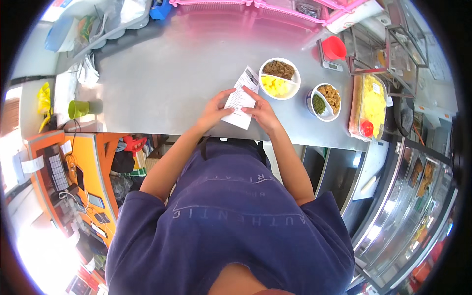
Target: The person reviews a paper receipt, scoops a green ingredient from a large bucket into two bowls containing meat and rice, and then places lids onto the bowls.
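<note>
A printed paper slip [241,99] lies between my two hands over the steel counter [166,81]. My left hand [218,108] grips its left edge, and my right hand [261,111] grips its right edge, thumbs on top. Just right of the slip is a round white divided bowl [297,85] with shredded brown meat [278,70] and yellow food pieces [274,86]. Further right, a smaller divided bowl [328,117] holds browned food pieces [329,96] and chopped green herbs [318,104].
At the right stand a clear container of yellow food [373,103] and a red cup [334,48] on a digital scale [330,65]. Pink plastic baskets [291,11] line the far edge. A green mug [78,109] and a grey compartment tray [114,31] are at the left.
</note>
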A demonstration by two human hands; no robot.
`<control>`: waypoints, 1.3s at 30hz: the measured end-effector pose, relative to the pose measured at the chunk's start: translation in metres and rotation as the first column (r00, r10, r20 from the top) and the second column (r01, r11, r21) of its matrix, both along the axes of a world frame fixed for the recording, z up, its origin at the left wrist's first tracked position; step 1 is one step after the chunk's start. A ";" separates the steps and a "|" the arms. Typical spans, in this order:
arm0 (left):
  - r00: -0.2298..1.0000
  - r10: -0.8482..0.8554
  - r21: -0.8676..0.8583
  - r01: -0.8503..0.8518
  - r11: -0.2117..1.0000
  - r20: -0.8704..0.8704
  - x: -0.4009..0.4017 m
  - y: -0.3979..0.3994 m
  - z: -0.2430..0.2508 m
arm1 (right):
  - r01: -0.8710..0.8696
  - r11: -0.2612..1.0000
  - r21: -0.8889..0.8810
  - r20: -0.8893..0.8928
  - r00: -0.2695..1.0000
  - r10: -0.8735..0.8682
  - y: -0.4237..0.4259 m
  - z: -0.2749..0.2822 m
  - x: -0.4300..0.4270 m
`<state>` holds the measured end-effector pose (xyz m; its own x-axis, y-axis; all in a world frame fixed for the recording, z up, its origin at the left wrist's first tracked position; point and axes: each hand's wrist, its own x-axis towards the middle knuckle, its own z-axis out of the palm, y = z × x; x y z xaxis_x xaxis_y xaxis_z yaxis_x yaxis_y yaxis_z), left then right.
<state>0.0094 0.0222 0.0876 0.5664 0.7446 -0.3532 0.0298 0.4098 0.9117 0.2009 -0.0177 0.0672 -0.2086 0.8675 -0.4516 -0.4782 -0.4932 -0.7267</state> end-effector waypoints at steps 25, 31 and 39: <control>0.753 0.628 0.310 -0.655 0.689 0.195 -0.241 -0.004 0.132 | -0.442 0.657 0.610 0.280 0.897 0.343 0.165 0.171 -0.260; 0.818 0.566 0.364 -0.562 0.743 0.106 -0.343 0.021 0.128 | -0.499 0.655 0.568 0.375 0.865 0.333 0.197 0.165 -0.361; 0.682 0.690 0.267 -0.731 0.628 0.242 -0.428 0.057 0.115 | -0.559 0.586 0.586 0.401 0.829 0.390 0.251 0.165 -0.485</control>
<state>-0.4181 0.0790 0.2026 -0.1694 0.9855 0.0071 -0.2497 -0.0499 0.9670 -0.2843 0.2335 0.2326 -0.6550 0.7480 0.1071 -0.1160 0.0406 -0.9924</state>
